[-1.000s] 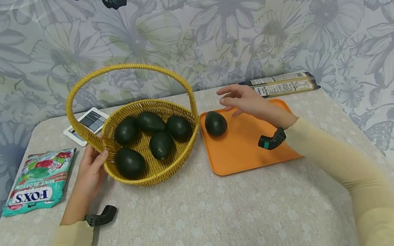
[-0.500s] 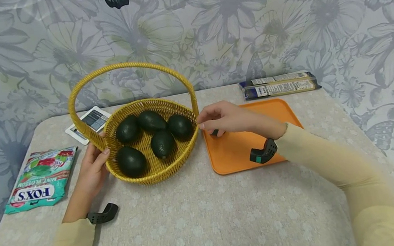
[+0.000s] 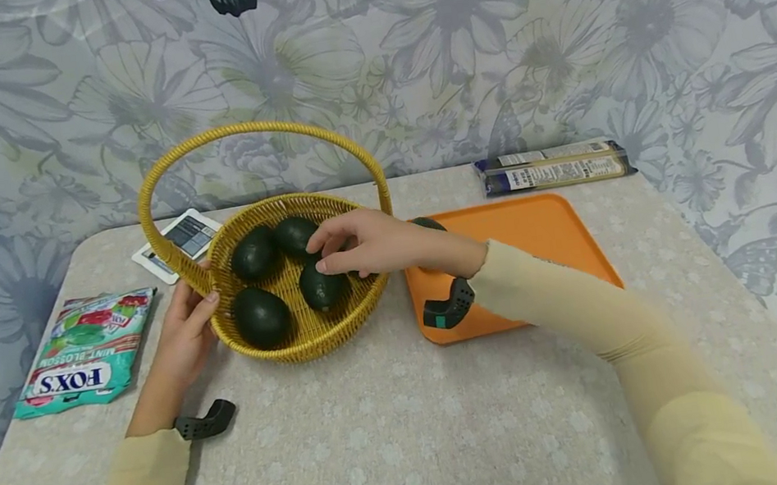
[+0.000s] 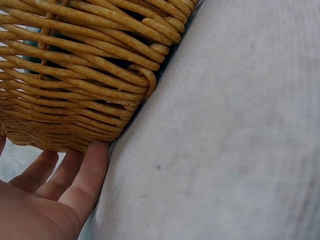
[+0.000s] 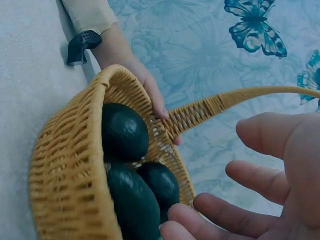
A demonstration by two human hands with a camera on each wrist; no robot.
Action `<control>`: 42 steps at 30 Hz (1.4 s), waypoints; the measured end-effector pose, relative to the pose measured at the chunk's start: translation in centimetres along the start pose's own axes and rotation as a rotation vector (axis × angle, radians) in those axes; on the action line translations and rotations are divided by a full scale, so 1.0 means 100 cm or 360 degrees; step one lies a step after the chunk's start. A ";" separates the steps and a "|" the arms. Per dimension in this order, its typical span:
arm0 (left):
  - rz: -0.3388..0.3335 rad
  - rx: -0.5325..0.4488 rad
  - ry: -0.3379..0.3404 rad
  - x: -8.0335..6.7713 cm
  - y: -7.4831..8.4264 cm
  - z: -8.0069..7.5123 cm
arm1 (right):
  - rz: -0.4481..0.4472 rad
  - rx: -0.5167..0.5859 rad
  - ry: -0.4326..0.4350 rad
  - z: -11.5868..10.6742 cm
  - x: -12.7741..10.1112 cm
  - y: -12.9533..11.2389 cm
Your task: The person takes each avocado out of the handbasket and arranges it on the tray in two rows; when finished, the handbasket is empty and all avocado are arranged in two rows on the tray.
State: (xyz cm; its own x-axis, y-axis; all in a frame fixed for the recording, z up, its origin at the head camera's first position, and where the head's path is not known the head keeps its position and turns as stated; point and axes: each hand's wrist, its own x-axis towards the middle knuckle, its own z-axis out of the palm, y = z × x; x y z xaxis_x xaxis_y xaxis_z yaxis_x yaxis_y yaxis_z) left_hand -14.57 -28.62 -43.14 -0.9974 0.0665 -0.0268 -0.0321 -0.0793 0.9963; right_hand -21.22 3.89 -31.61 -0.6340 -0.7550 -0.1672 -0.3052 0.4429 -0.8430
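Reaching hand: the right hand [image 3: 367, 245] had crossed from the orange tray [image 3: 553, 244] into the wicker basket [image 3: 298, 342] within the last second; a second before it hovered over the tray.
Right fingers: the fingers [image 3: 332, 263] were spread and loosely bent over the avocados; the right wrist view showed them apart, clamped on nothing.
Avocados in basket: four avocados [image 3: 261, 317] showed in the basket; a fifth, seen earlier at the right side, was hidden under the hand.
Avocado on tray: one avocado [image 3: 428, 224] lay at the tray's near-left corner, mostly hidden behind the wrist, unmoved.
Left hand: the left hand [image 3: 185, 333] rested against the basket's outer wall by the handle base, as before; its fingers [image 4: 87, 175] lay straight, touching the weave.
Basket: it stood on the counter [image 3: 401, 439], just left of the tray, unmoved.
Around: a candy bag [image 3: 81, 364], a small scale [image 3: 182, 234] and a long packet [image 3: 553, 167] lay unmoved.
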 end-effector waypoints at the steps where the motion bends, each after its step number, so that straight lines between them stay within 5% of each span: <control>1: 0.0006 -0.0011 -0.0005 0.000 0.000 0.000 | -0.0003 0.0001 -0.0008 0.003 0.005 -0.002; 16: 0.0001 0.0015 -0.0010 0.002 0.000 0.002 | 0.0027 -0.0076 -0.0077 0.045 0.063 -0.014; 32: 0.0073 -0.0043 -0.0040 0.001 0.000 0.003 | 0.0067 -0.0505 -0.0171 0.081 0.083 -0.023; 42: 0.0058 -0.0032 -0.0025 0.000 -0.001 0.002 | 0.0034 -0.0470 -0.0184 0.095 0.089 -0.012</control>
State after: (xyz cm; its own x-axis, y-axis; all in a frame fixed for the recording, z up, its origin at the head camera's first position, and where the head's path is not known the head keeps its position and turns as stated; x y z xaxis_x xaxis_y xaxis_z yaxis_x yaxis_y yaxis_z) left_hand -14.51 -28.44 -43.27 -0.9968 0.0787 0.0109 0.0028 -0.1020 0.9948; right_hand -19.76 -7.91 -36.91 -0.5624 -0.7867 -0.2546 -0.4966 0.5676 -0.6567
